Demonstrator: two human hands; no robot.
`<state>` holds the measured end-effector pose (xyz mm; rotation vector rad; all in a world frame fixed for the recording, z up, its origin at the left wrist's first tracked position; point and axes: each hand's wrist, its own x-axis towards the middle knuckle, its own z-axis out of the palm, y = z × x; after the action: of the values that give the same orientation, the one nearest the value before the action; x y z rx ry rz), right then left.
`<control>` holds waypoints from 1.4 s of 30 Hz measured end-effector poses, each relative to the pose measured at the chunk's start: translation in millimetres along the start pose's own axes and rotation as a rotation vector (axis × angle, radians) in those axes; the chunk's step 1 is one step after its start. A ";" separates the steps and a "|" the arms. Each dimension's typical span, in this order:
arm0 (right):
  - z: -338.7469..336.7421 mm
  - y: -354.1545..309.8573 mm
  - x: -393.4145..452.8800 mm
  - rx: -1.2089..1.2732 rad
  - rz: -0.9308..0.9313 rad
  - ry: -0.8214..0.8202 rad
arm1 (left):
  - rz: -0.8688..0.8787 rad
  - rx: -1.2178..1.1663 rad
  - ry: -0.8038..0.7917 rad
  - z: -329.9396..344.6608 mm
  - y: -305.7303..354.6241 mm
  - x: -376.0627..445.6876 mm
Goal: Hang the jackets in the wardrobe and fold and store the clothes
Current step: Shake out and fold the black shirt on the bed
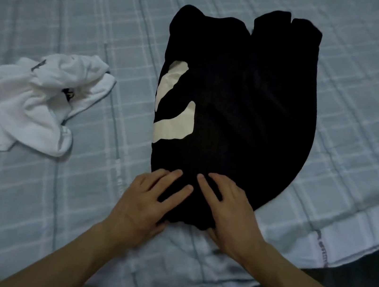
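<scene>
Dim, bluish light; soft focus; wide-angle bending at edges

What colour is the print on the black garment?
Off-white print on the black garment, head view.

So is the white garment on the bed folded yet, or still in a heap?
Still in a heap: the white garment lies crumpled left of the black garment, untouched by either hand.
</scene>
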<state>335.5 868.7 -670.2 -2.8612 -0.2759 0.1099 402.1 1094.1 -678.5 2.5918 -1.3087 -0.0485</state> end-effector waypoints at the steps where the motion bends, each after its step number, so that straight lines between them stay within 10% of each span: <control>1: 3.1 -1.0 1.5 -0.006 -0.014 0.043 | 0.015 0.011 0.015 1.1 1.8 3.4; 9: -43.3 -24.8 -14.4 0.080 -0.093 0.081 | 0.143 -0.007 0.065 -68.6 18.1 -5.4; 15: -35.1 -56.4 -36.6 0.343 -0.005 -0.546 | 0.119 -0.036 -0.416 -48.0 30.3 -54.2; 18: -51.4 -42.0 -5.2 0.386 0.025 -0.112 | -0.052 -0.231 -0.383 -76.6 18.9 -21.4; 21: -41.7 -20.8 33.0 0.019 0.103 0.227 | -0.220 -0.346 0.070 -81.3 5.6 33.7; 30: -0.7 16.6 56.1 0.006 0.189 -0.154 | -0.307 -0.003 -0.266 0.8 -23.8 63.4; 35: -7.9 -0.9 28.9 -0.049 0.159 -0.127 | -0.313 -0.056 -0.061 -25.3 -17.0 86.4; 39: -30.6 1.8 30.5 0.334 0.188 -0.314 | -0.279 0.006 -0.254 0.4 -20.9 79.5; 42: -74.8 30.1 57.0 0.702 0.210 -0.049 | -0.329 -0.012 -0.295 -20.2 -21.3 106.8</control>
<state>404.1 832.5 -609.1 -2.1800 0.0546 0.2596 485.6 1025.0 -655.5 2.8409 -0.9397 -0.5099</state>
